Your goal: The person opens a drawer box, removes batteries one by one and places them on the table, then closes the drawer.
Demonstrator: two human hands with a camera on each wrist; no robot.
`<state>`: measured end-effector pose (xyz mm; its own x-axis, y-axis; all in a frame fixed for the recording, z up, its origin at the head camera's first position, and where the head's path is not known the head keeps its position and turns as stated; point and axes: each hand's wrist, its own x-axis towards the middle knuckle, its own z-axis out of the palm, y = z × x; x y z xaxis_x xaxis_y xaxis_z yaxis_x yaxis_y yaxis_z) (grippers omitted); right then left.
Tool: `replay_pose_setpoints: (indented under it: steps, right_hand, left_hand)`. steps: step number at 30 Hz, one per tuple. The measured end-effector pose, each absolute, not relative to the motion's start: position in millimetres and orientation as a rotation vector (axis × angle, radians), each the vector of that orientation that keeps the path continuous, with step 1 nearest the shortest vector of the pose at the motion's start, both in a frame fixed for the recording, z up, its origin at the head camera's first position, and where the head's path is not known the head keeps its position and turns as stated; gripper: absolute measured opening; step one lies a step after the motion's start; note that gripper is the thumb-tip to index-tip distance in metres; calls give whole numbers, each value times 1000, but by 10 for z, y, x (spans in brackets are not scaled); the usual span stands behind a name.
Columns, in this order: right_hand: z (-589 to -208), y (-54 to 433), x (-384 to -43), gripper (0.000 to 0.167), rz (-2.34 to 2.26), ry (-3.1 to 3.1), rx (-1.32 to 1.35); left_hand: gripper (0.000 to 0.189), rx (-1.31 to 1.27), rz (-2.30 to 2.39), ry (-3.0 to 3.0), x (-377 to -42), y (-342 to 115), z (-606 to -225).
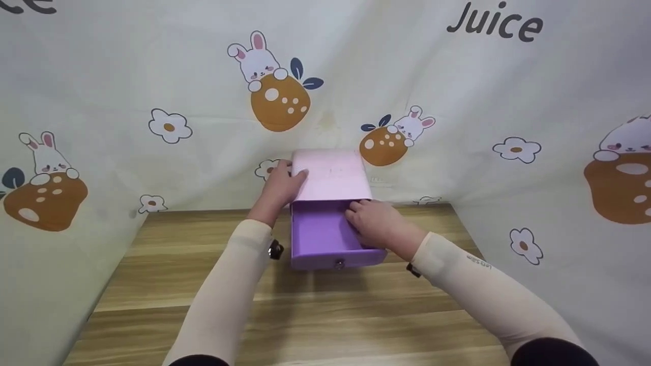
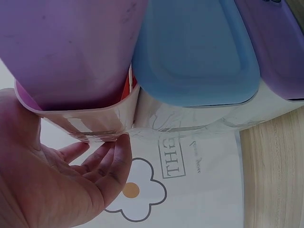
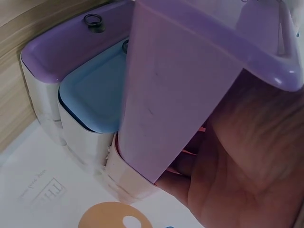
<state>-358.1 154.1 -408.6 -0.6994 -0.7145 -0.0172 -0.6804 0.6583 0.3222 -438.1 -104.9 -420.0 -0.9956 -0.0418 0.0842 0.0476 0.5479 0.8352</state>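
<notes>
A small drawer cabinet (image 1: 333, 178) with a pink top stands against the cloth backdrop. Its purple top drawer (image 1: 323, 236) is pulled far out, and the part of the inside that shows holds nothing. My left hand (image 1: 285, 187) grips the upper left edge of the cabinet, thumb on top; in the left wrist view its fingers (image 2: 114, 166) lie against the side of the casing. Over the drawer's right wall bends my right hand (image 1: 379, 223), holding that wall near the casing's opening, with fingertips inside. In the right wrist view some fingers (image 3: 178, 183) show beside the drawer's underside.
Below the pulled-out drawer, a blue drawer (image 2: 197, 57) and another purple drawer (image 3: 80, 42) sit closed in the cabinet. A wood-grain tabletop (image 1: 325, 320) lies in front. The printed cloth (image 1: 203, 66) rises behind and on both sides.
</notes>
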Motion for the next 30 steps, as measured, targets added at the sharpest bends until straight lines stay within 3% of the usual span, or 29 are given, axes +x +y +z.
replay_pose_setpoints:
  steps: [18,30]
  right_hand:
    - [-4168,1582,-3657,14,-358,-2663,1234]
    - [-4245,1663,-3728,14,-226,-2485,1358]
  left_hand:
    - [70,-25,-1471,-2676,-4407,-1054,-4222]
    - [69,-8,-1448,-2681,-4417,-1044,-4217]
